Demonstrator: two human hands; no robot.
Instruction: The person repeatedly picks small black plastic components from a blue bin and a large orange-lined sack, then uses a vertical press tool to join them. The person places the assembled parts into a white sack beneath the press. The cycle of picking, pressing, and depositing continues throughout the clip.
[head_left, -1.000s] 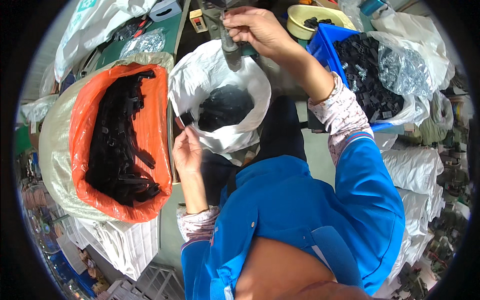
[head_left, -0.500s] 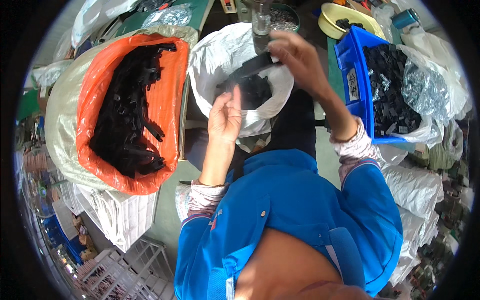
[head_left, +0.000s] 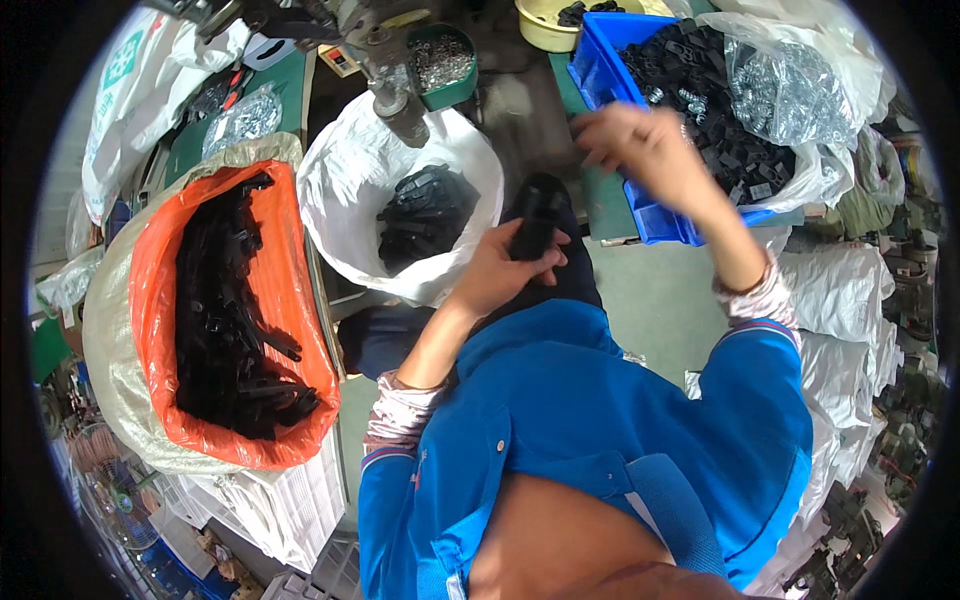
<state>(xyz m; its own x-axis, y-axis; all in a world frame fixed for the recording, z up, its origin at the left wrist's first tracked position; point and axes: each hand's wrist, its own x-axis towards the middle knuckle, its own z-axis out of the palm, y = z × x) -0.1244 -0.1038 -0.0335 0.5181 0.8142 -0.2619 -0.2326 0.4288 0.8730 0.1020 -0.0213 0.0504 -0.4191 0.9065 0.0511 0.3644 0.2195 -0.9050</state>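
Observation:
My left hand [head_left: 508, 268] is closed around a black elongated plastic part [head_left: 537, 215], held tilted upward just right of the white bag. Over the left edge of a blue bin [head_left: 640, 215] is my right hand [head_left: 650, 155], its fingers pointing left and smeared by motion. Whether anything is between them cannot be made out. Small black plastic pieces [head_left: 755, 165] fill the bin, with a clear bag of metal springs [head_left: 785, 85] on top. More black parts [head_left: 425, 215] lie inside the open white bag [head_left: 335, 165].
A sack with an orange liner [head_left: 315, 390], full of long black parts [head_left: 215, 330], stands at left. Beyond the white bag are a metal machine head [head_left: 395, 90] and a green container [head_left: 445, 95] of small metal pieces. A yellow basin [head_left: 548, 30] sits at the back.
The view has shifted, bringing the machine head into sight. My left hand, earlier with fingers raised over the white bag, now grips the black part. My right hand has moved right to the blue bin.

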